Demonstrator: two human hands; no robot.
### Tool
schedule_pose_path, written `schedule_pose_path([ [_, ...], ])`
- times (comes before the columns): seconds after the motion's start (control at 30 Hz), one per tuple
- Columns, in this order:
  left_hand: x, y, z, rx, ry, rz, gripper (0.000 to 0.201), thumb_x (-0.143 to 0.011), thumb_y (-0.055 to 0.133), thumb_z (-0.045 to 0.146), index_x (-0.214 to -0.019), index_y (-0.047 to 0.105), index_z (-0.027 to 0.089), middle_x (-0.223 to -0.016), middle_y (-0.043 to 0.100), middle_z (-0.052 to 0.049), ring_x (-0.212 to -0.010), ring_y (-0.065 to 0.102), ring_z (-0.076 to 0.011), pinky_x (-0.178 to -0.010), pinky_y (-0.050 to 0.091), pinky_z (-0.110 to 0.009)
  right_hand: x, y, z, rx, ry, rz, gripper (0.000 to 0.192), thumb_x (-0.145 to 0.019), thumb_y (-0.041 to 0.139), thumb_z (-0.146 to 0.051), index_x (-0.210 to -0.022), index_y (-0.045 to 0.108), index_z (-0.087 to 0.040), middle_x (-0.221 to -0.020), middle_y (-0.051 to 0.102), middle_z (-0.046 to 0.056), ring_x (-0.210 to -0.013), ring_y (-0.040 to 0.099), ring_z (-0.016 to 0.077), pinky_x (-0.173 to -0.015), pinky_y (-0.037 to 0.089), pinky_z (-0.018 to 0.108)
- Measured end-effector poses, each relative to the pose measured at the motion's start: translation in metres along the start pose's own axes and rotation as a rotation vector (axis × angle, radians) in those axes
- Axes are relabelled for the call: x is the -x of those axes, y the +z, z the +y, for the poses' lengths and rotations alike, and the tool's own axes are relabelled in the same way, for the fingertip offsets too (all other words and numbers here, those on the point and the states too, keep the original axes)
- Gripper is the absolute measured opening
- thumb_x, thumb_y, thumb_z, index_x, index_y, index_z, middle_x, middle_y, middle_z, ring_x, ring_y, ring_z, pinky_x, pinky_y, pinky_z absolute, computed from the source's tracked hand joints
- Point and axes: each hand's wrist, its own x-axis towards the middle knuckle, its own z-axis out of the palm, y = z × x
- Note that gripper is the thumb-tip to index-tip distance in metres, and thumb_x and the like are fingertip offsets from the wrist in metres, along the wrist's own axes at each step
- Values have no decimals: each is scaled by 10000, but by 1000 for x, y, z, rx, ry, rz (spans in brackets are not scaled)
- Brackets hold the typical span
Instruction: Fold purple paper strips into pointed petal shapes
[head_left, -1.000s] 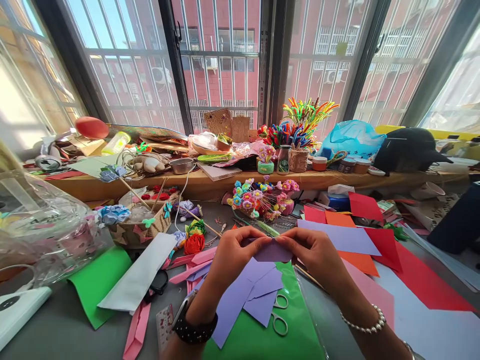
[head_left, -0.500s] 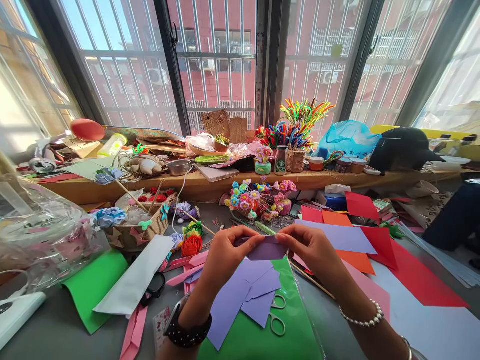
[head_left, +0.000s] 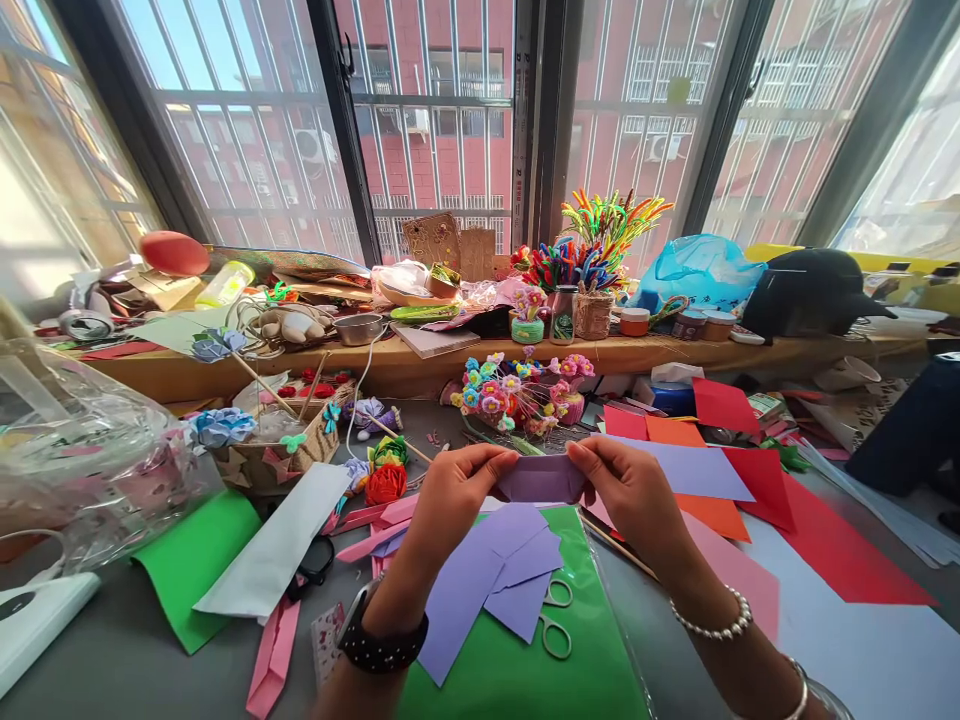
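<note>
Now my left hand [head_left: 454,490] and my right hand [head_left: 630,485] pinch the two ends of a small folded purple paper [head_left: 541,478] in the middle of the frame, above the green sheet [head_left: 517,670], and I judge a fold is in progress, so next the crease needs firm, even pressing.

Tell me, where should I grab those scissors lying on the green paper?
Probably by the ring handles. The scissors lie flat on the green sheet, rings showing, blades tucked under the purple paper scraps. Come from the right, where nothing covers them.
</note>
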Motion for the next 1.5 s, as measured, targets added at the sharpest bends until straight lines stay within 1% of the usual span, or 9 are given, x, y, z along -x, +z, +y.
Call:
schedule_pose_path([
  [0.33,0,-2,-2,-99,111,140,154,-668,601,286,-683,695,164,-680,681,-16,-659,586,-158,-586,447,-195,-1,3,5,162,-119,32,266,-837,404,-306,-644,534,-177,-494,559,-17,-467,515,114,-477,380,196],
  [0.5,-1,-4,-2,-30,32,25,203,-710,548,293,-745,694,157,-627,648,-11,-557,575,-139,-504,454,-196,-1,3,6,168,-109,52,263,-843,396,-303,-632,501,-186,-468,562,-20,-455,531,116,-486,390,194],
  [0.7,-1,-9,-4,-98,26,43,211,-695,567,326,-676,669,142,-581,630,-14,-550,587,-146,-501,448,-193,-1,1,7,230,-140,66,265,-853,384,-299,-647,506,-185,-485,557,-16,-464,533,119,-493,387,201],
  [0.9,-1,-14,-7,-233,67,-134,172,-697,559,286,-734,694,187,-752,690,-32,-724,615,-187,-626,458,-224,-5,-1,11,401,-313,-40,227,-838,409,-234,-668,547,-178,-567,576,8,-521,529,128,-496,383,207],
  [1.07,2,-2,-5,-232,78,-214,141,-660,577,194,-731,698,196,-771,692,-25,-749,613,-187,-686,451,-243,0,5,7,430,-417,-126,188,-820,436,-195,-708,586,-175,-644,614,24,-583,553,139,-528,406,220],
  [1.17,2,5,-6,-148,13,-170,104,-649,590,195,-687,684,174,-692,678,-23,-681,605,-178,-618,448,-238,2,4,5,298,-348,-53,152,-816,462,-245,-785,595,-177,-719,633,35,-633,576,142,-584,440,234],
  [1.27,-1,9,-9,77,-58,-46,131,-631,635,253,-698,648,141,-673,653,-31,-636,590,-162,-571,443,-233,1,3,4,82,-157,22,250,-773,521,-354,-927,568,-163,-785,638,55,-659,599,149,-597,477,245],
  [1.37,-1,14,-8,362,-104,52,200,-624,658,267,-760,601,132,-721,643,-32,-656,589,-149,-614,462,-249,1,5,3,-102,-35,-54,378,-717,578,-389,-999,531,-142,-804,643,71,-710,617,171,-622,499,267],
  [1.5,2,21,-4,592,-146,96,300,-612,677,228,-857,521,154,-747,639,-14,-673,599,-136,-626,471,-247,2,12,3,-223,16,-178,267,-717,582,-358,-882,577,-148,-766,663,59,-689,628,175,-636,504,284],
])
